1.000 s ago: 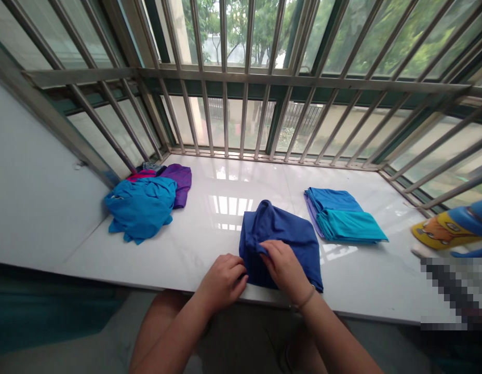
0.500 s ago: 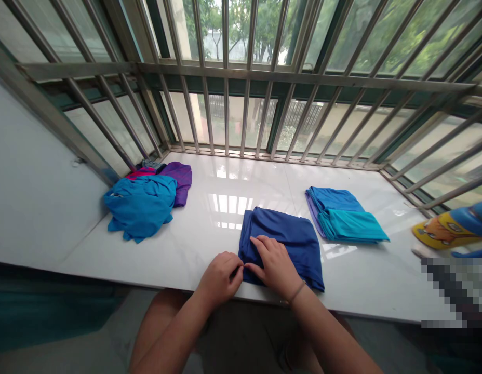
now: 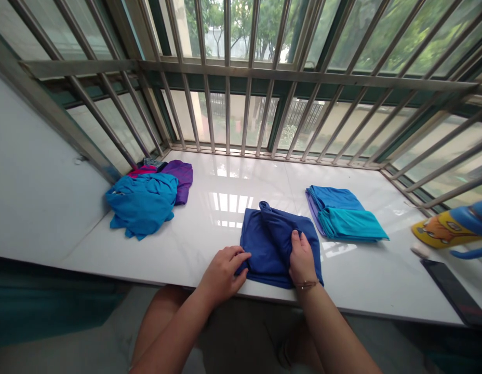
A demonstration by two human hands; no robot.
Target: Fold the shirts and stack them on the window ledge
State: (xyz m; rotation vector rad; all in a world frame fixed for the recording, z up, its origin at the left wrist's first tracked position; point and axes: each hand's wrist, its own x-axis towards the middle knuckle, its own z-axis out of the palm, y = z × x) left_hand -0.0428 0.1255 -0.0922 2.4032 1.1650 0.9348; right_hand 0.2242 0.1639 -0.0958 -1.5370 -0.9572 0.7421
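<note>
A dark blue folded garment (image 3: 266,258) lies near the front edge of the white ledge; which kind of garment cannot be told. My right hand (image 3: 302,259) is closed on its upper layer, the thumb on top. That layer is lifted and turned back to the right, with a rolled fold standing up at the far side. At the near left corner, my left hand (image 3: 225,271) has its fingers and thumb around the edge of the cloth. Part of the right hand's fingers is hidden in the fabric.
To the left lies a crumpled bright blue garment (image 3: 143,202) with a purple one (image 3: 182,182) and pink cloth behind it. Folded blue and teal garments (image 3: 352,224) sit to the right. Farther right are a yellow-and-blue bottle (image 3: 443,231) and a dark phone (image 3: 451,291). Metal bars (image 3: 244,111) line the window.
My right hand has moved right, drawing the garment's top layer back with it. My left hand stays at the near left corner, its fingers a little farther over the cloth.
</note>
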